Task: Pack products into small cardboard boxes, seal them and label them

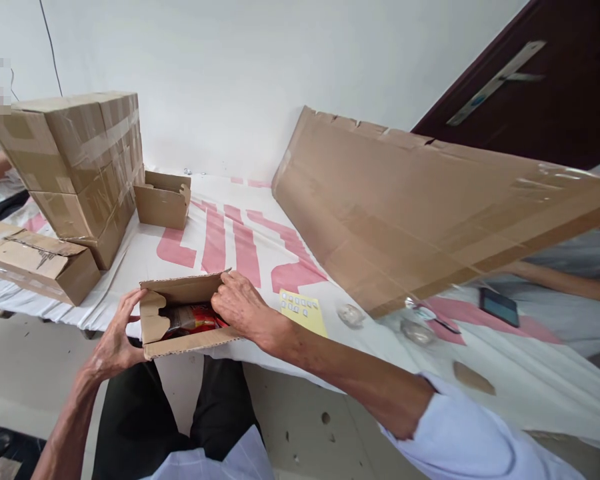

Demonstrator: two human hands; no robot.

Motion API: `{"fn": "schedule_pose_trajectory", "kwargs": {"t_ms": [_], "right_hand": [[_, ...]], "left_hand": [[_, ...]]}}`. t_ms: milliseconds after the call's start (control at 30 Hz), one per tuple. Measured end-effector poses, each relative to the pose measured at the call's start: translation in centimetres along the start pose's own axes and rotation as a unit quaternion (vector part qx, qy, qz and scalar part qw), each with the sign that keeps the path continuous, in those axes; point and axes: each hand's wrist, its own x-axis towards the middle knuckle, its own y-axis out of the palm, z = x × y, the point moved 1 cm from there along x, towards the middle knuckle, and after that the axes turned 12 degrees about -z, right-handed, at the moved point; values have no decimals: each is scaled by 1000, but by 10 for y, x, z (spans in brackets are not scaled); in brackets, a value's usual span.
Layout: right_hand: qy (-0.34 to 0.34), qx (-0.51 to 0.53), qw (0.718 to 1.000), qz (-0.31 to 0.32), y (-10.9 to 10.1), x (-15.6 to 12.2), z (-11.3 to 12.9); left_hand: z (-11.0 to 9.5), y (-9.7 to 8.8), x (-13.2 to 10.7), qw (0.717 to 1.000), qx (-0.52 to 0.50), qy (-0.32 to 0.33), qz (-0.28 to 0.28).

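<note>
A small cardboard box point(195, 343) with its top open sits at the table's near edge, above my lap. Red and dark shiny packets point(193, 319) lie inside it. My left hand point(120, 337) grips the box's left end, fingers at the upper corner and thumb low near the front. At the right end, my right hand point(243, 303) is closed on the back rim, its knuckles over the opening. The hand and wrist hide that end of the box. Right of my right hand, a yellow sheet point(305, 313) with several small pale stickers lies on the cloth.
Taped cartons point(87, 153) are stacked at left, with a long carton point(40, 257) before them and a small open box point(163, 203) beside them. A large cardboard panel point(405, 207) leans at right. Beyond it are a phone point(499, 308) and another person's arm point(560, 283).
</note>
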Motion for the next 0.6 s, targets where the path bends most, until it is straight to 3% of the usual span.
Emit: {"fn": "schedule_pose_trajectory", "kwargs": {"t_ms": [367,600], "right_hand": [[-83,84,986,116,12,33,21],[-118,129,980,90,47,32,14]], "left_hand": [[-5,11,-2,1000,-13,0,1],[-4,13,-3,1000,-18,1,0]]}}
